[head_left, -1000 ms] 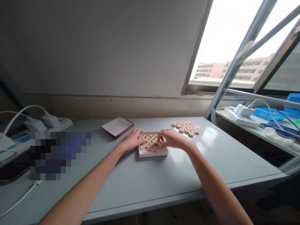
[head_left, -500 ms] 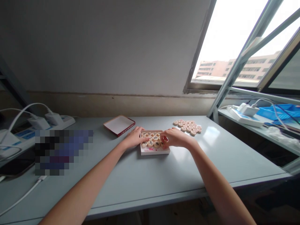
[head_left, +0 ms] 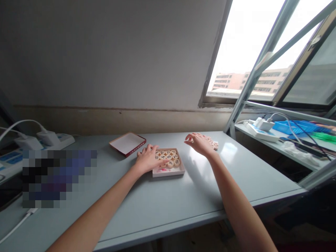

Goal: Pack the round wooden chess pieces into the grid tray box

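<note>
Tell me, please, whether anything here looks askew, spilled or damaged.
Nothing appears spilled or damaged. The red-edged lid sits angled, inside up, beyond the left hand, which looks merely set aside. Crumpled white material at far right looks slightly untidy. What lies under the pixelated patch cannot be judged.

The left hand covers the left wall of the box and some of the round pieces inside, so a full count is impossible. The characters on them are too small to read surely. The right hand hides most of the loose pieces behind it; whether it holds one is unclear. The lettering on the lid is too small to make out. A blocky blur masks part of the tabletop. The power strip and white cable run off the left edge, both forearms off the bottom, the window off the top
</note>
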Demonstrator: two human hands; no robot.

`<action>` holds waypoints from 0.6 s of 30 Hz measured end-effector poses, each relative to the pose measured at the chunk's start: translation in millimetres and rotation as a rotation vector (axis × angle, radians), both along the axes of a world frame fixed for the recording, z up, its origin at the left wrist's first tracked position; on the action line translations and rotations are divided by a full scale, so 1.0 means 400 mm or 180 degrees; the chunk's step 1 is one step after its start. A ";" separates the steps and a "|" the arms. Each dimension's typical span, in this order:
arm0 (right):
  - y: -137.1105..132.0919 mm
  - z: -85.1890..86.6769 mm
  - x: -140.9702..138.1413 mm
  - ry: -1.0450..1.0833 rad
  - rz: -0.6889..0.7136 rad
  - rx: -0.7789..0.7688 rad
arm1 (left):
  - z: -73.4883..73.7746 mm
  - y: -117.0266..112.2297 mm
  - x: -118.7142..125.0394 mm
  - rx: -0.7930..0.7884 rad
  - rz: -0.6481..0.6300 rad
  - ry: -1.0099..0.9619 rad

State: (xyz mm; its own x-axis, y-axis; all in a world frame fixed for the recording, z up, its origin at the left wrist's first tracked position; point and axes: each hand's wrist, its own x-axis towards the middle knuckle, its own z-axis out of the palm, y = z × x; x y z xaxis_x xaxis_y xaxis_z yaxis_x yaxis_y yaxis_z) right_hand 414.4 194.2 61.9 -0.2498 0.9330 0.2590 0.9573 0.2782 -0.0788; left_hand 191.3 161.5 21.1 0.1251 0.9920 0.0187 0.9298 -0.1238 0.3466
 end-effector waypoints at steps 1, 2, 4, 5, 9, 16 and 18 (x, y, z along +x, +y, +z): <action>0.014 -0.015 0.019 -0.0199 -0.0373 0.0220 | 0.006 -0.003 0.004 0.0032 0.0003 0.0049; 0.027 -0.031 0.037 -0.0380 -0.0606 0.0268 | 0.012 -0.005 0.009 0.0057 -0.0007 0.0109; 0.048 -0.061 0.068 -0.0585 -0.0716 0.0189 | 0.023 -0.008 0.019 0.0068 -0.0081 0.0246; 0.056 -0.072 0.079 -0.0645 -0.0662 0.0151 | 0.027 -0.008 0.022 0.0046 -0.0150 0.0305; 0.068 -0.086 0.089 -0.0719 -0.0584 0.0179 | 0.028 0.001 0.017 0.0019 -0.0322 0.0365; 0.054 -0.071 0.065 -0.0720 -0.0463 0.0145 | 0.084 -0.049 0.061 0.1024 -0.0048 0.0116; 0.056 -0.076 0.061 -0.0731 -0.0304 0.0134 | 0.124 -0.082 0.138 0.1106 -0.0892 -0.0195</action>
